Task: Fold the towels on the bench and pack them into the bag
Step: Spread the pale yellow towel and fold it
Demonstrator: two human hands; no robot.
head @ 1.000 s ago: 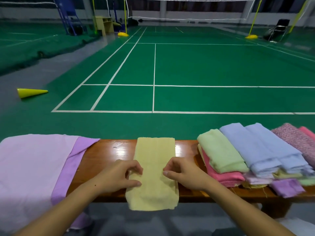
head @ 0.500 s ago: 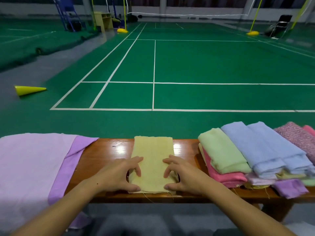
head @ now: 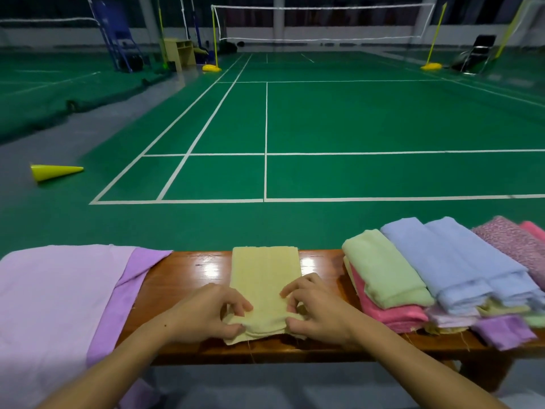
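Towel (head: 265, 278) feels soft and floppy; your left hand (head: 203, 312) and right hand (head: 317, 309) pinch its near end, maybe a fold.

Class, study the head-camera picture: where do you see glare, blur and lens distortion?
Head view: glare shines on the bench either side of the yellow towel; the purple cloth at the right edge is smeared; the court lines bow, showing wide-angle distortion.

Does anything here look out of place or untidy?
Yes. A yellow plastic cone lies tipped on its side on the grey floor beside the court. Loose threads hang from the folded pale yellow towel that both hands pinch on the wooden bench.
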